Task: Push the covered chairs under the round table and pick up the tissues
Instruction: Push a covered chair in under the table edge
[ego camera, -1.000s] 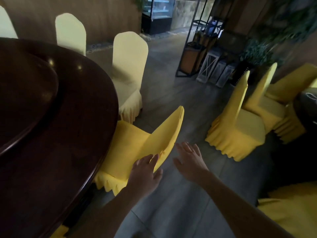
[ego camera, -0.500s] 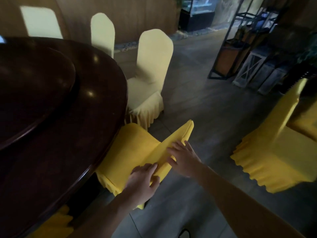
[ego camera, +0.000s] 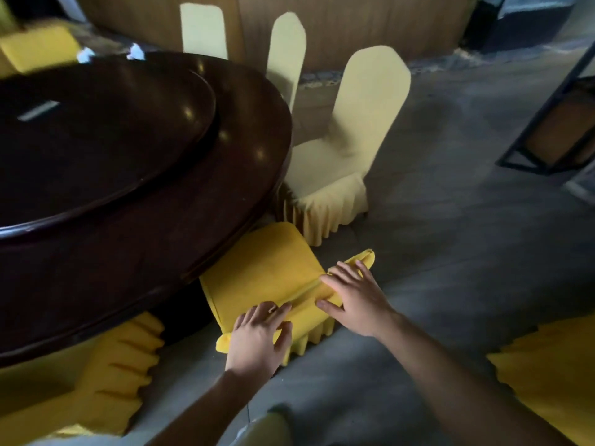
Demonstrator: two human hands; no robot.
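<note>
Head view, looking down past both forearms. I see the left hand point(ego camera: 257, 336) laid over the top edge of the bright yellow covered chair point(ego camera: 267, 272), fingers bent over the back and thumb on the near side, so that grip is curled round the chair back. The right hand point(ego camera: 351, 300) lies flat on the same back farther along, fingers straight and spread, pressing rather than clasping.

The chair's seat sits partly under the rim of the dark round worktop point(ego camera: 135, 246); its back and skirt stand clear on the grey floor point(ego camera: 450, 252).

Just beside it, a pale yellow chair point(ego camera: 341, 162) stands at the rim with its seat mostly outside. Two more pale chair backs point(ego camera: 286, 56) rise behind the far edge.

Two white crumpled tissues point(ego camera: 135, 52) lie at the far rim (blurred, I cannot tell more). A raised round turntable point(ego camera: 96, 130) sits on the worktop's middle.

Yellow skirts of another chair point(ego camera: 106, 375) show bottom left.
</note>
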